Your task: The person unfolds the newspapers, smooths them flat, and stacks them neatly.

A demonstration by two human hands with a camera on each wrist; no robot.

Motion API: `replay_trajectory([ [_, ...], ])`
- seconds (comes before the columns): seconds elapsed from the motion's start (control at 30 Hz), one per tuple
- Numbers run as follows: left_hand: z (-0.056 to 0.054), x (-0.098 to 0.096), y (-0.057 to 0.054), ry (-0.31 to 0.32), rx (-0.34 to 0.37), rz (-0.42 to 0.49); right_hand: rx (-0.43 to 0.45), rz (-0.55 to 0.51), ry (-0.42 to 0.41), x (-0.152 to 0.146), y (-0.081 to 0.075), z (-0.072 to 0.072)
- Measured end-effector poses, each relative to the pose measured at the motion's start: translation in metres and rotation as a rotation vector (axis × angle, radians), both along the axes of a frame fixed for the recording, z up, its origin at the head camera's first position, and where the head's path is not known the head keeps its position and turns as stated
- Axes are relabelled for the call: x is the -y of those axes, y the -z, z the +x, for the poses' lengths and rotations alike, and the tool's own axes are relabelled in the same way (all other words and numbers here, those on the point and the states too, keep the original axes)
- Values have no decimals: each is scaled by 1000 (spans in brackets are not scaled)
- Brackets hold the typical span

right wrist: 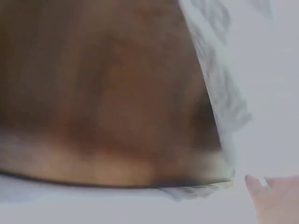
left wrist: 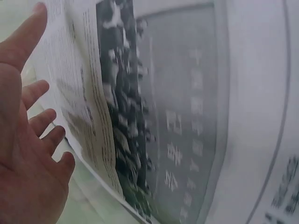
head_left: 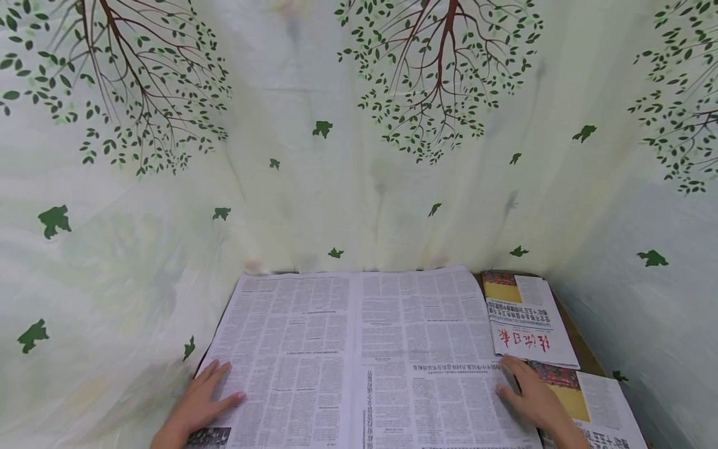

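Note:
A large newspaper [head_left: 303,349] lies spread open, its centre fold running away from me. On its left edge rests my left hand [head_left: 196,402], fingers extended and thumb apart over the page. The left wrist view shows that hand [left wrist: 32,135] with loosely spread fingers beside a printed page [left wrist: 196,93] with a dark photo. My right hand [head_left: 535,399] lies at the newspaper's right edge, thumb and forefinger apart, next to the folded newspapers. In the right wrist view only a pale, blurred part of the hand [right wrist: 278,200] shows at the lower right.
A folded newspaper with red lettering [head_left: 527,324] lies at the far right. Another folded newspaper [head_left: 608,405] lies nearer, partly behind my right hand. A strip of brown tabletop [head_left: 580,340] shows beside them. Leaf-patterned curtains [head_left: 381,206] hang behind and along both sides.

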State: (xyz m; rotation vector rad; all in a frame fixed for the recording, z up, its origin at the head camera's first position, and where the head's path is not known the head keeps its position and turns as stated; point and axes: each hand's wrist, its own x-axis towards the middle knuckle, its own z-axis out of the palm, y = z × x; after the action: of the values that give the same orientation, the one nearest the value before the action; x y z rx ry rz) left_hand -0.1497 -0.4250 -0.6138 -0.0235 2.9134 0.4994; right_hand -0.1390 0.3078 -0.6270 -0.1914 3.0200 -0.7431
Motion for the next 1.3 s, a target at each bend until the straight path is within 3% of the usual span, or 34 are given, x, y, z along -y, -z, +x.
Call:
replay_trajectory([
  [0.27,-1,-9,5,-2,20,-23,49,2,48,-16,-21,-19],
  [0.47,-1,-14,-1,-13,35,-20,81,42,54,-33,-35,-30],
  [0.57,-1,-16,-5,-19,53,-20,69,55,54,-37,-38,-35],
  [0.73,1,-24,-8,23,-1,-36,66,24,79,-34,-34,-44],
  [0.93,-6,-49,-4,83,-116,-14,59,-5,77,-25,-21,-57],
  [1.13,-13,-89,-14,197,-242,-3,75,46,85,-14,-15,-67],
  [1.3,-18,-132,-21,283,-211,28,58,127,113,-5,-16,-71],
])
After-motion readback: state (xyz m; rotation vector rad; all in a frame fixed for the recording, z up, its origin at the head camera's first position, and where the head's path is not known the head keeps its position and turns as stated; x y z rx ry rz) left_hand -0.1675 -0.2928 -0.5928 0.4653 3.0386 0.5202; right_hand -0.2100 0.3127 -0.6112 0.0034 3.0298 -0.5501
